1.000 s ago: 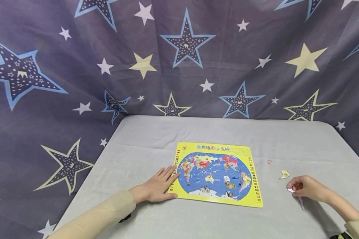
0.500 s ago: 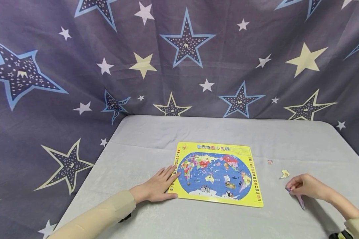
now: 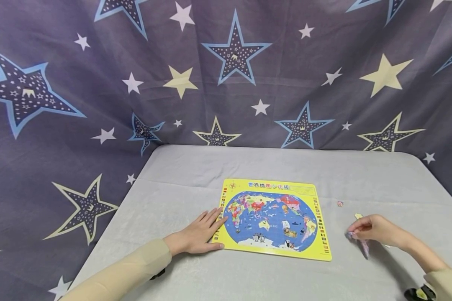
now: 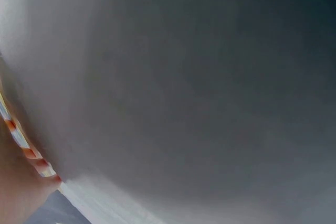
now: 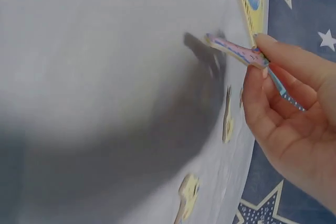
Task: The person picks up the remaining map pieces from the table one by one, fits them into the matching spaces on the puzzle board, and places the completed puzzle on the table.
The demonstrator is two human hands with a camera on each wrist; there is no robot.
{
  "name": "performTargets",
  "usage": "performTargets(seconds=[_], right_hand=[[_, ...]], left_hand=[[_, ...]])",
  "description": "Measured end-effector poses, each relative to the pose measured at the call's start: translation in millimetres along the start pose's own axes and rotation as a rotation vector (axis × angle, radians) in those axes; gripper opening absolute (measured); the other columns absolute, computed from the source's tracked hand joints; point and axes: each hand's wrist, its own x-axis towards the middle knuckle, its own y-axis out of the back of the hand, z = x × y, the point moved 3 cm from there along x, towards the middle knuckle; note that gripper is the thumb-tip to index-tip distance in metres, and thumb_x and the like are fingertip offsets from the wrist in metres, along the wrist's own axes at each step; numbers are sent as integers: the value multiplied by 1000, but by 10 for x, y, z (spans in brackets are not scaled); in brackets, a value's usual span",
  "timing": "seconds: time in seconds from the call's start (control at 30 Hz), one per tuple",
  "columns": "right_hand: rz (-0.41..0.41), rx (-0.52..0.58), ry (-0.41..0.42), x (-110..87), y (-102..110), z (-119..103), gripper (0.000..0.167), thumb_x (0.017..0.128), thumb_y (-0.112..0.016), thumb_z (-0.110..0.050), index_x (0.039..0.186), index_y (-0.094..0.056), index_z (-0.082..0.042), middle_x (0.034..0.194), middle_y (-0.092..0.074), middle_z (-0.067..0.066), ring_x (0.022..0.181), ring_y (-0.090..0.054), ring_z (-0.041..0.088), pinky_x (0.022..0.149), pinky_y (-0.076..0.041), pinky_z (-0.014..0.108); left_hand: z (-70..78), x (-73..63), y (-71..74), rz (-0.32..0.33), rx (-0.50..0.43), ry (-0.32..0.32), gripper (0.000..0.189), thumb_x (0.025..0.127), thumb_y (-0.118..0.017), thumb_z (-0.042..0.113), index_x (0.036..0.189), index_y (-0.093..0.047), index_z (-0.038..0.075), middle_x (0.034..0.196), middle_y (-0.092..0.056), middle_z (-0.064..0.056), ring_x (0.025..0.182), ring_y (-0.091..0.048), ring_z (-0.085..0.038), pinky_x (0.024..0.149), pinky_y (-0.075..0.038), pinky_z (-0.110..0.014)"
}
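Note:
A yellow-bordered world map puzzle board [image 3: 261, 253] lies flat on the table in the head view. My left hand [image 3: 196, 236] rests on its left edge, fingers straight and spread. To the right of the board, my right hand [image 3: 386, 232] pinches a pink puzzle piece [image 5: 233, 51] with a blue line along it, between thumb and fingertips. A blue, white-dotted strip [image 5: 283, 90] sticks out behind those fingers; its join with the pink part is hidden. The held piece hangs close over the table. In the left wrist view, only part of the left hand [image 4: 21, 187] shows at the board's edge.
A small pinkish puzzle piece [image 3: 340, 204] lies right of the board. A yellow puzzle piece [image 3: 358, 215] is partly hidden behind the right hand. Nearer the right wrist lies another pale yellow piece [image 5: 188, 195]. Star-patterned cloth [image 3: 233, 104] stands behind the grey-covered table [image 3: 286, 165].
My right hand has moved left toward the board with the pink puzzle piece and now covers part of the yellow piece. My left hand and the board have stayed put.

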Motion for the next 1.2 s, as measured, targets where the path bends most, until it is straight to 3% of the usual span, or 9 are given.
performTargets(seconds=[0.53,0.87,1.07,1.2], right_hand=[[17,102,21,232,-141,-221,25,82,-57,-1,99,-57,17,85,-64,19,67,-58,5,58,-51,25],[24,103,34,392,-228,-329,25,82,-58,-1,101,-56,15,81,-61,14,64,-56,8,57,-51,27],[10,111,74,479,-270,-377,23,83,-55,2,101,-55,16,84,-60,20,65,-58,10,58,-52,29],[2,133,45,540,-296,-384,22,83,-54,3,100,-54,16,84,-60,19,67,-59,12,60,-53,31]], left_hand=[[0,-2,12,10,-1,-7,80,84,-24,66,143,-13,14,148,-4,-12,135,-6,-25,108,-11,-42],[0,1,2,11,-6,-8,80,84,-25,66,143,-14,13,148,-5,-12,135,-6,-25,108,-11,-42],[0,1,7,10,-8,-6,79,85,-25,66,143,-13,14,148,-4,-12,135,-6,-25,108,-11,-42],[-4,2,-1,7,-9,-3,80,84,-24,67,143,-13,14,148,-4,-12,135,-5,-25,108,-10,-42]])
